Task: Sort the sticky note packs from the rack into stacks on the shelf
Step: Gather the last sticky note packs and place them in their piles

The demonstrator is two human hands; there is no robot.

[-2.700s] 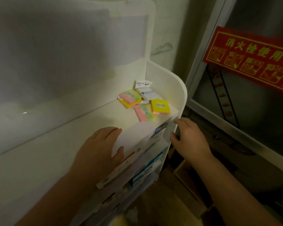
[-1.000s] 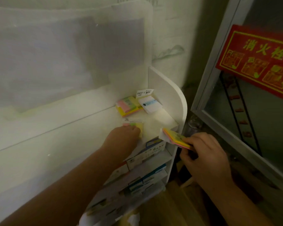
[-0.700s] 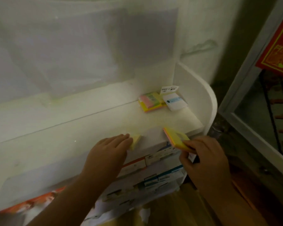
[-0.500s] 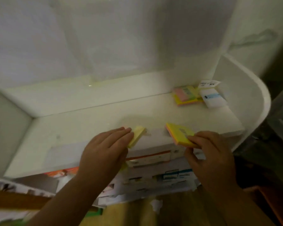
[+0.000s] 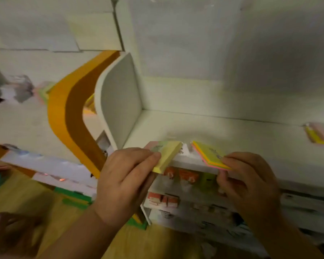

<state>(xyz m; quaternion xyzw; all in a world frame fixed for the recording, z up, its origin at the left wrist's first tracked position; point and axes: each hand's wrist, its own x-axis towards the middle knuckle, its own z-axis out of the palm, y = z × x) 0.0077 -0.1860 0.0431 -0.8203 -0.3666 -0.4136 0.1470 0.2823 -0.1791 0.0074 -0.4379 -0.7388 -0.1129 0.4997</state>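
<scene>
Holding one sticky note pack each: left hand (image 5: 127, 181) pinches pale yellow pack (image 5: 166, 155), right hand (image 5: 251, 182) pinches yellow-pink pack (image 5: 209, 156), both over white shelf (image 5: 204, 131) front edge. Risk: thin pinch slips, pack drops past edge onto wooden floor (image 5: 36, 199). Another stack (image 5: 320, 134) at shelf far right. Orange curved panel (image 5: 71, 113) left of shelf; room dim, blurred.

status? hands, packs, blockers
Left hand grips pale yellow pack. Right hand pinches yellow-pink pack. Both at shelf front edge. Nothing blocking.
</scene>
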